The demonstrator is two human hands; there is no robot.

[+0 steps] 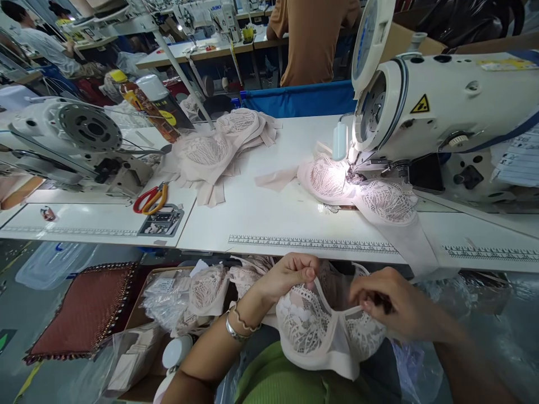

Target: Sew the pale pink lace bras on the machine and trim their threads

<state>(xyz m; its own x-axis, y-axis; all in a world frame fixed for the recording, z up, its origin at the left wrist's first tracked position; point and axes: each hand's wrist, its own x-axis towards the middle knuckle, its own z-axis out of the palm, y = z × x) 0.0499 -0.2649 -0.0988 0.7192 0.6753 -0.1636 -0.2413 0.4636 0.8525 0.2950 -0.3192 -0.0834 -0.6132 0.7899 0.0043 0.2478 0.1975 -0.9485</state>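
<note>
A pale pink lace bra point(309, 328) hangs between my two hands over my lap, its cups towards me. My left hand point(292, 275), with bracelets at the wrist, pinches the upper edge of its left cup. The fingers of my right hand point(389, 300) are closed on the edge of the other cup. Another lace bra point(383, 202) lies under the lit needle of the sewing machine point(438, 106), one band hanging over the table's front edge. A pile of similar bras point(206, 151) rests on the table to the left.
Red and orange scissors point(151, 199) lie on the table point(261, 216) by a second machine point(80, 134). Below the table are a box with bra pieces point(208, 289) and a dark red cushion point(86, 311). A person in brown point(309, 39) is beyond the blue cloth.
</note>
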